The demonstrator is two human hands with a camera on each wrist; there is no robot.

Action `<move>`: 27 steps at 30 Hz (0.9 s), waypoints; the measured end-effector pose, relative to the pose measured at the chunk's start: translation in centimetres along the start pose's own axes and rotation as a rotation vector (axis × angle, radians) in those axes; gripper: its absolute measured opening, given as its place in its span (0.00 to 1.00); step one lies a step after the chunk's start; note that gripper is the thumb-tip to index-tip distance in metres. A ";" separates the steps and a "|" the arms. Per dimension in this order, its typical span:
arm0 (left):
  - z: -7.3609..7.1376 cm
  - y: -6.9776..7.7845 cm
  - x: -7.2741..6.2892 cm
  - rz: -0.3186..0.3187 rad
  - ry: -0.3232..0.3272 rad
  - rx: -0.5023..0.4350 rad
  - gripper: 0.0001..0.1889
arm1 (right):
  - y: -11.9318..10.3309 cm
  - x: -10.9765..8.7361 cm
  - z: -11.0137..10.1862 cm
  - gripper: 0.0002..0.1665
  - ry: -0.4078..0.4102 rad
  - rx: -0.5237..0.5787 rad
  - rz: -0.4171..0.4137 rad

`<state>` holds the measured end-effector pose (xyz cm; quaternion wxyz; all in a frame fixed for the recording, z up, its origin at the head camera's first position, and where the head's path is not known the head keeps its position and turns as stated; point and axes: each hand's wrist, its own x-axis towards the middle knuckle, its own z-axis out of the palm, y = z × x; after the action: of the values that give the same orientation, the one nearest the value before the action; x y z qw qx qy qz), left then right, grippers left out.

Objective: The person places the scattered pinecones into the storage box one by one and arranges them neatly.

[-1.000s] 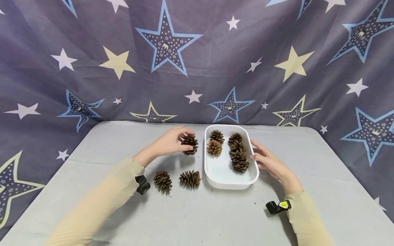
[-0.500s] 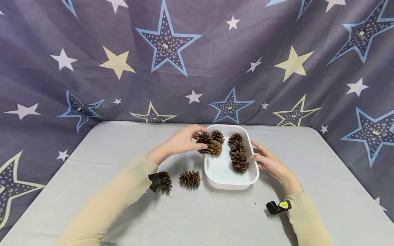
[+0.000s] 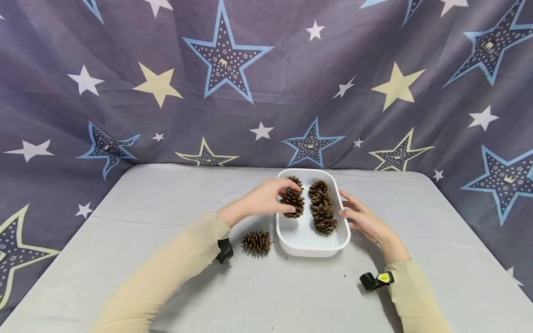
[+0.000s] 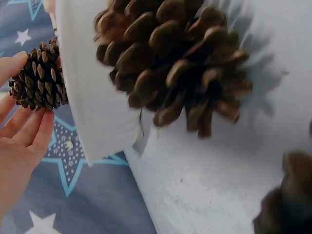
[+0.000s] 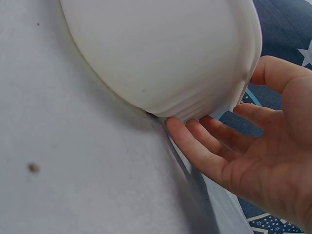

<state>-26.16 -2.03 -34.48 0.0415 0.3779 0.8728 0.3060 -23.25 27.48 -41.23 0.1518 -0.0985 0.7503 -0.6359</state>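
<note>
My left hand (image 3: 270, 196) grips a brown pine cone (image 3: 293, 203) between thumb and fingers, over the left side of a white rectangular container (image 3: 312, 253). In the left wrist view that pine cone (image 4: 41, 78) shows beyond the container wall (image 4: 90, 92). Against the container's right side rest the extended fingers of my right hand (image 3: 364, 217). Inside, pine cones line the right side, among them a near one (image 3: 324, 218). Another pine cone (image 3: 294, 180) at the back left is partly covered by my left fingers.
A pine cone (image 3: 256, 243) lies on the grey table (image 3: 266, 296) left of the container. One more pine cone (image 4: 287, 200), blurred in the left wrist view, is mostly hidden by my left wrist in the head view. A star-patterned curtain (image 3: 266, 83) hangs behind.
My left hand has carried the pine cone rightward from the table, across the container's left rim to above its inside. The right hand has kept its place at the container's side.
</note>
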 end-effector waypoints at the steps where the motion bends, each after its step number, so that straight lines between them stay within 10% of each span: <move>1: 0.2 0.0 0.1 0.003 -0.008 -0.003 0.27 | 0.0 0.0 0.0 0.43 -0.001 0.001 -0.003; 27: 2.8 -0.4 0.3 0.042 -0.097 0.127 0.24 | 0.2 0.2 0.1 0.43 0.008 -0.002 0.000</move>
<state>-25.82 -0.61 -36.94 0.0533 0.4126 0.8793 0.2320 -23.40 27.39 -41.47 0.1486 -0.0961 0.7515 -0.6356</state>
